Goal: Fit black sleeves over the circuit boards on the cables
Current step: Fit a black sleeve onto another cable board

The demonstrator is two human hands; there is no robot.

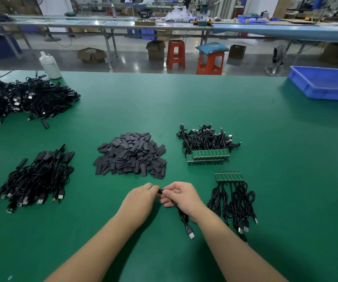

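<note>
1. Both hands meet low in the middle of the green table (184,102). The left hand (141,198) has its fingers curled round a small black piece, likely a sleeve (160,190). Only its tip shows between the fingers.

2. The right hand (179,195) pinches the end of one cable (182,215). The rest of the cable hangs down under the wrist, and its plug (190,233) lies on the table. The board on this cable is hidden by the fingers, so how far the sleeve is on cannot be told.

3. This looks like the push-on step. To do it well, keep the sleeve mouth open, not squashed flat. Line the board up straight with the sleeve, then slide it in slow. Do not bend the board or tug the wire.

4. The sleeve pile (131,155) sits just past the hands. Bare boards (228,176) with their cables lie close on the right, and a bigger bunch of boards (209,156) sits behind them.

5. Done cables (39,180) with black ends lie well off to the left, and a bigger heap (21,98) sits at the far left.

6. Many bare boards are left, so the job seems far from over.
</note>
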